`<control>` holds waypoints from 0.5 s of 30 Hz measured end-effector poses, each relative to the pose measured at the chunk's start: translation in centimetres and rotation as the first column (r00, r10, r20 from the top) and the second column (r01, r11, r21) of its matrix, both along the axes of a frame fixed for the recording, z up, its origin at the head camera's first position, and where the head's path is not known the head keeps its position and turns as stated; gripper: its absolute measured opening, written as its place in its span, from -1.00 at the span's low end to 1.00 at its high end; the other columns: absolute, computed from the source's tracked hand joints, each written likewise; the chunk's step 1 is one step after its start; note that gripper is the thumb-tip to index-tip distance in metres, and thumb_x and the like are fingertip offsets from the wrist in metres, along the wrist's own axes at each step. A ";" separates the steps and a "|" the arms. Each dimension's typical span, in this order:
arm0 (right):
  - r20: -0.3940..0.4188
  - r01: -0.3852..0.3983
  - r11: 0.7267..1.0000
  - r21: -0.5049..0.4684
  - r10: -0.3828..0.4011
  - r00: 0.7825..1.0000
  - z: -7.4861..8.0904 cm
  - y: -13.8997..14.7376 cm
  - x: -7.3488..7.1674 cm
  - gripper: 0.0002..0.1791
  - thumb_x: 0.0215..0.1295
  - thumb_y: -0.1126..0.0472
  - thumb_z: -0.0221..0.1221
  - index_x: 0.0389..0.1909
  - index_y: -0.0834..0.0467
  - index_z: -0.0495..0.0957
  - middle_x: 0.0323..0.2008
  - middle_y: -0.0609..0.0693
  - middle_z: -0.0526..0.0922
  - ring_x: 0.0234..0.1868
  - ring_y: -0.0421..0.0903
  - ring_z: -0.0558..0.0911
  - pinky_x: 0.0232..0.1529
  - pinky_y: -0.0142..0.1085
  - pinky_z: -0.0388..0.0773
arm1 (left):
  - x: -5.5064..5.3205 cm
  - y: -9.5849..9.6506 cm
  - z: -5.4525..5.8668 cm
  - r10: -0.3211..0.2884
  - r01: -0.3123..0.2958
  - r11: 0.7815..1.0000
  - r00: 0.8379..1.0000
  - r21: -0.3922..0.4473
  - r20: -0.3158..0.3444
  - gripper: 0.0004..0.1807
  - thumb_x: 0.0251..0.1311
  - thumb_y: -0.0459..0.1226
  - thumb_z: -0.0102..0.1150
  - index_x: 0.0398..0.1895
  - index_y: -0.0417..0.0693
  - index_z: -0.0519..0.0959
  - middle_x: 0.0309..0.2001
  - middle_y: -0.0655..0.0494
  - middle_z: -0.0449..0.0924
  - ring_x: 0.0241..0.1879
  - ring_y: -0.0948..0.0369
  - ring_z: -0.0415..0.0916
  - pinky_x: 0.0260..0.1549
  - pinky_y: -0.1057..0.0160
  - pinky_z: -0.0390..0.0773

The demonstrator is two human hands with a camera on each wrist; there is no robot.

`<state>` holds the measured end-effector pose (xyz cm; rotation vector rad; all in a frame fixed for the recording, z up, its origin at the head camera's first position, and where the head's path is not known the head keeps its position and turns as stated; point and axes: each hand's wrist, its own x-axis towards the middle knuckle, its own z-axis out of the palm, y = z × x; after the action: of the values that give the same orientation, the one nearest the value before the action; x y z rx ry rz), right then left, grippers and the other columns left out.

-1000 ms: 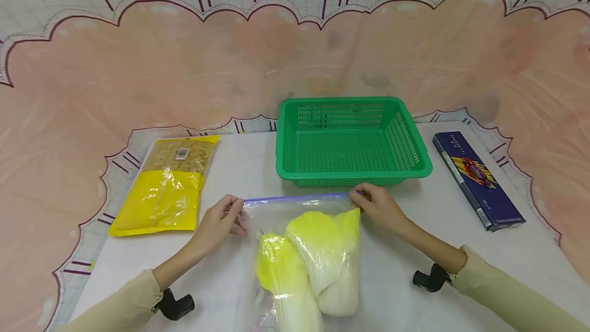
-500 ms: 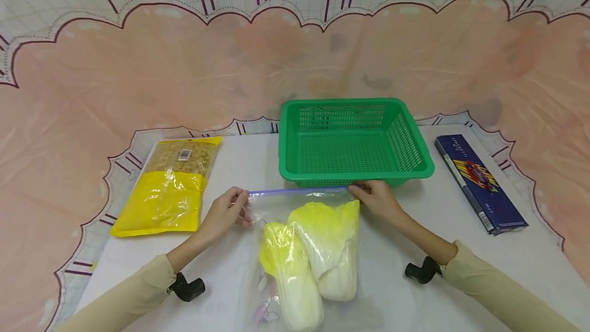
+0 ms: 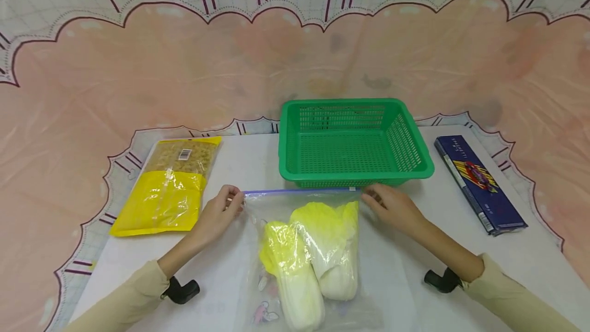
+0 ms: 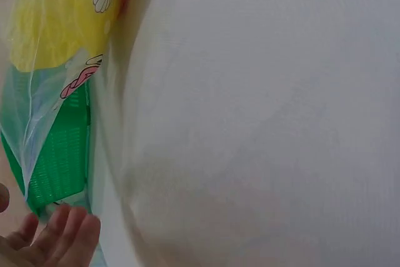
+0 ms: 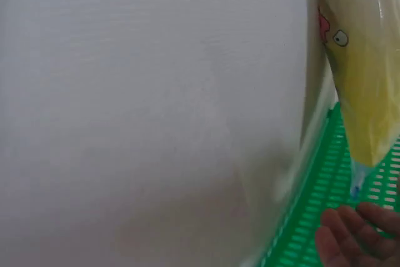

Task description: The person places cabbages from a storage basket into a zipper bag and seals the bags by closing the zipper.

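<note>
A clear zip bag [image 3: 265, 206] with a purple zip strip [image 3: 299, 191] lies in front of the basket, two napa cabbages [image 3: 299, 286] inside it. A small white slider [image 3: 352, 188] sits near the strip's right end. At the bag's top left corner is my left hand [image 3: 218, 214]; in the left wrist view its fingers [image 4: 72, 232] are nearly straight, with the thumb apart from them. My right hand [image 3: 394, 206] is at the top right corner. Its fingers [image 5: 353, 232] are loosely extended close under the bag's corner in the right wrist view.
Behind the bag stands a green plastic basket [image 3: 355, 174] with perforated sides. To the left lies a yellow pasta packet [image 3: 161, 199], and to the right a dark blue spaghetti box [image 3: 481, 183]. Both are on the white table [image 3: 249, 163], with a patterned cloth [image 3: 207, 76] behind.
The bag has moved away from me, towards the basket. My right hand has let go of the strip's end and moved right, uncovering the slider. My left hand has loosened and shifted slightly left.
</note>
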<state>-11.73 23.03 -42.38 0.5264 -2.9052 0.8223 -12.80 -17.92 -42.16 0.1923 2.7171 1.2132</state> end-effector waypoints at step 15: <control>-0.529 0.025 0.977 0.213 0.093 0.844 2.5 2.5 -0.1 -0.13 0.40 -0.44 -0.40 0.13 0.19 0.51 0.06 0.23 0.57 0.08 0.22 0.51 0.04 0.11 0.53 | 1.7 -0.7 4.7 -0.116 -0.062 0.900 0.920 -0.431 -0.374 -0.32 0.39 0.13 -0.13 0.43 -0.05 0.21 0.47 -0.22 0.10 0.43 -0.26 0.02 0.38 -0.32 0.03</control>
<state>-11.80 25.50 -39.92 0.6965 -2.4658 0.2895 -11.08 -18.65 -37.48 0.4557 3.2309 0.5664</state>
